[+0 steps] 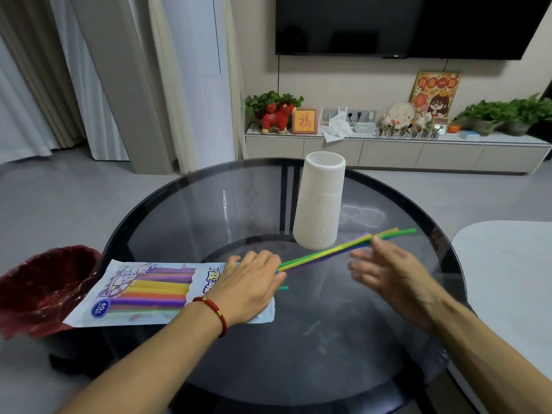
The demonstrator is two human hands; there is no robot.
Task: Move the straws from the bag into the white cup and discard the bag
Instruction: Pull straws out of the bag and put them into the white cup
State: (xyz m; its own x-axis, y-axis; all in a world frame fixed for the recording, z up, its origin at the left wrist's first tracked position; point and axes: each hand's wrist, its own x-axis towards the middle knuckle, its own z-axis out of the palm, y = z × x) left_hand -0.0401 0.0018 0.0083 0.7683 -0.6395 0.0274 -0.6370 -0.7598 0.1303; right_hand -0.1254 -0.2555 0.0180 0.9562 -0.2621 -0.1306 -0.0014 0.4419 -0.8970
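A printed plastic bag (pixel 143 294) of coloured straws lies flat on the left side of the round glass table (pixel 328 348), its mouth pointing right. My left hand (pixel 251 285) presses down on the mouth end and holds the bag in place. A bundle of several straws (pixel 322 253), green, yellow and purple, sticks out of the mouth toward the right. My right hand (pixel 391 276), blurred, pinches it near the far end. A teal straw tip (pixel 284 288) pokes out beside my left fingers. The tall ribbed white cup (pixel 319 204) stands upright just behind the bundle.
A dark red bin (pixel 44 288) sits on the floor just left of the table, next to the bag's closed end. A white table edge (pixel 507 264) is at the right. A low cabinet with plants and ornaments runs along the far wall under a TV.
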